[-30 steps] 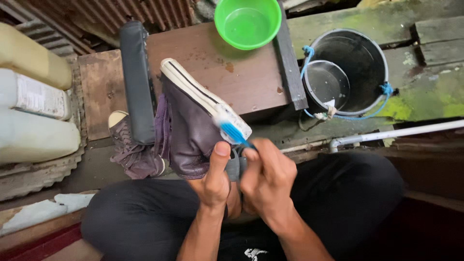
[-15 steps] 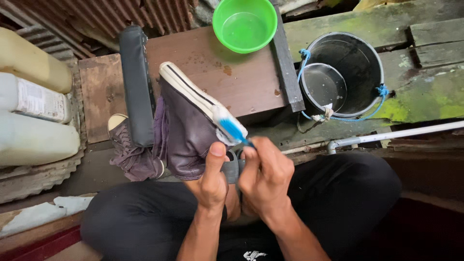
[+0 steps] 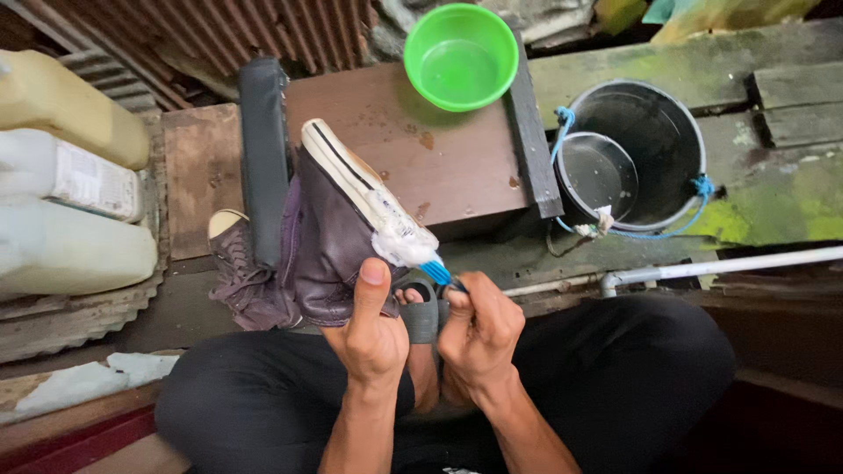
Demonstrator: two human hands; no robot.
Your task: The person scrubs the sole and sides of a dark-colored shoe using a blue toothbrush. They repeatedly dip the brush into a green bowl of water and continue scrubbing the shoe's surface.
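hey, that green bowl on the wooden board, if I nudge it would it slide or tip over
The green bowl looks like thin plastic, so probably light and easy to slide, more so since the wooden board shows wet spots. It holds some water and sits low and wide, so tipping seems unlikely, though the water may slosh.

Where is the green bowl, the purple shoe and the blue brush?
green bowl point(image 3: 460, 58), head view, inside bottom.
purple shoe point(image 3: 327, 250), head view, side.
blue brush point(image 3: 435, 271), head view, bristle end by the foam.

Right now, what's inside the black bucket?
Inside the black bucket sits a smaller round metal pot, apparently empty, tilted against the wall. A blue rope is tied on the rim. The bucket's bottom beneath the pot is hidden.
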